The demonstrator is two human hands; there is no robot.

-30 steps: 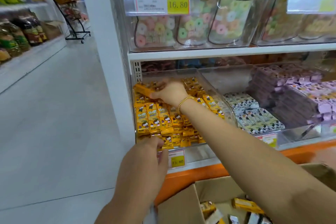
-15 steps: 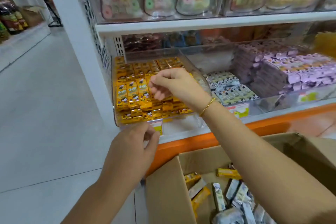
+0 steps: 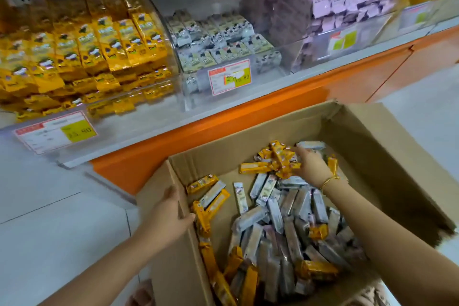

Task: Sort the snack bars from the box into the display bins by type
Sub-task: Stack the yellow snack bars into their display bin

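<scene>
Left hand (image 3: 171, 216) grips cardboard box (image 3: 223, 158) left wall, thumb inside. Right hand (image 3: 310, 166) clutches bunch of yellow snack bars (image 3: 278, 161) at box's far end. Long axes splayed, lowest bar lying left-right.

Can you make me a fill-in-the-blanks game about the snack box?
Inside the brown cardboard box, the right hand grabs ____ foil-wrapped snack bars.
The left hand grips the rim of the ____.
The gold bead bracelet is on the ____ wrist.
The clear plastic bin of yellow bars stands farthest ____.
Missing words: yellow, box, right, left.
</scene>
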